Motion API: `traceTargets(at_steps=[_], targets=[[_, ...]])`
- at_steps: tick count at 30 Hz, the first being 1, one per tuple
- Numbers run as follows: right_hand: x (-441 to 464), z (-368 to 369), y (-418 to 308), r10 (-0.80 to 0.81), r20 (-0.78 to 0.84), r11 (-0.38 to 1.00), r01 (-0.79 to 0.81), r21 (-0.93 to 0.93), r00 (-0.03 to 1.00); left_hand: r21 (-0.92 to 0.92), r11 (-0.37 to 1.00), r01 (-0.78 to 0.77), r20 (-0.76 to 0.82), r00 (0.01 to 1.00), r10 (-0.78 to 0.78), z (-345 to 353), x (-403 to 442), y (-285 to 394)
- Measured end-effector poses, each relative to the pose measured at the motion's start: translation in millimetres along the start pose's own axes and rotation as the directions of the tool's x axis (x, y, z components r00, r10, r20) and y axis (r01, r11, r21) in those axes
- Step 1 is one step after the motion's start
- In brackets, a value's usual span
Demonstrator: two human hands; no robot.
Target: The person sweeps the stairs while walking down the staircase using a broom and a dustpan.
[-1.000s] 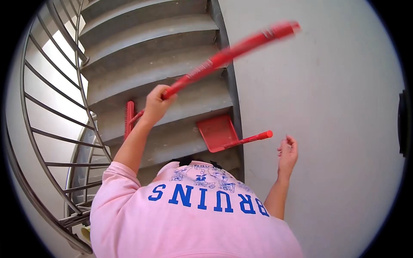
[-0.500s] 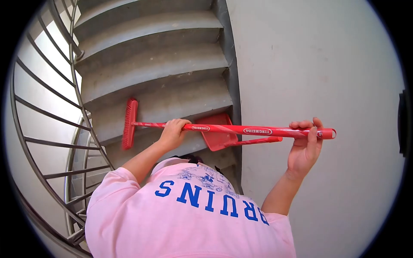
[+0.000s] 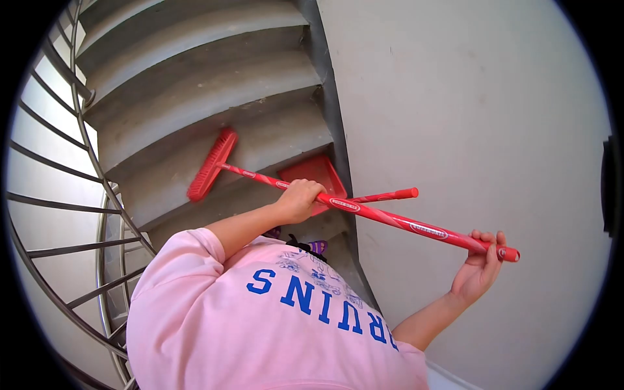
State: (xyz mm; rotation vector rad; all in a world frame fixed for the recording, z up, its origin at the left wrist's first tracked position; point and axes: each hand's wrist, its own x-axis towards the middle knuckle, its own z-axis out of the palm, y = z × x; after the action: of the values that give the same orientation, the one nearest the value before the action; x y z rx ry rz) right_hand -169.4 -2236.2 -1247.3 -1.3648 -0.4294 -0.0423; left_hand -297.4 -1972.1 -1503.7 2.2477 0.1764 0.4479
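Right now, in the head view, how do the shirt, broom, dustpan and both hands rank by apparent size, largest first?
1. Shirt
2. Broom
3. Dustpan, partly covered
4. Left hand and right hand: too alike to rank

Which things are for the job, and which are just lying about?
For the job, it seems:
- broom, held in the left hand and right hand
- dustpan, partly behind the broom's handle
- steps, probably being swept

Just there:
- metal railing
- wall
- dark thing at the right edge, too unclear to name
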Motion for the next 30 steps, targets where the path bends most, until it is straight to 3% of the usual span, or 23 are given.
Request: traceTargets(at_steps=[14, 19, 23, 27, 30], targets=[[-41, -76, -90, -0.222, -0.227, 0.915, 0.122, -0.384, 0.948, -0.213, 0.954, -0.212, 0.238, 0.935, 0.261, 83, 45, 83], [-63, -87, -116, -0.336, -0.141, 0.893, 0.267, -0.361, 0.931, -0.307, 0.902, -0.303, 0.241, 0.893, 0.381, 72, 53, 109], [-65, -90, -109, -0.348, -0.174, 0.9, 0.277, -0.337, 0.921, -0.3, 0.9, -0.315, 0.254, 0.884, 0.394, 53, 69, 104], [-53, -82, -47, -0.155, -0.294, 0.971, 0.091, -0.22, 0.943, -0.064, 0.954, -0.294, 0.233, 0.925, 0.301, 47, 91, 55], [-58, -62, 17, 0.046, -0.273, 0.985, -0.089, -0.148, 0.961, 0.108, 0.971, -0.211, 0.262, 0.949, 0.177, 52, 97, -9]])
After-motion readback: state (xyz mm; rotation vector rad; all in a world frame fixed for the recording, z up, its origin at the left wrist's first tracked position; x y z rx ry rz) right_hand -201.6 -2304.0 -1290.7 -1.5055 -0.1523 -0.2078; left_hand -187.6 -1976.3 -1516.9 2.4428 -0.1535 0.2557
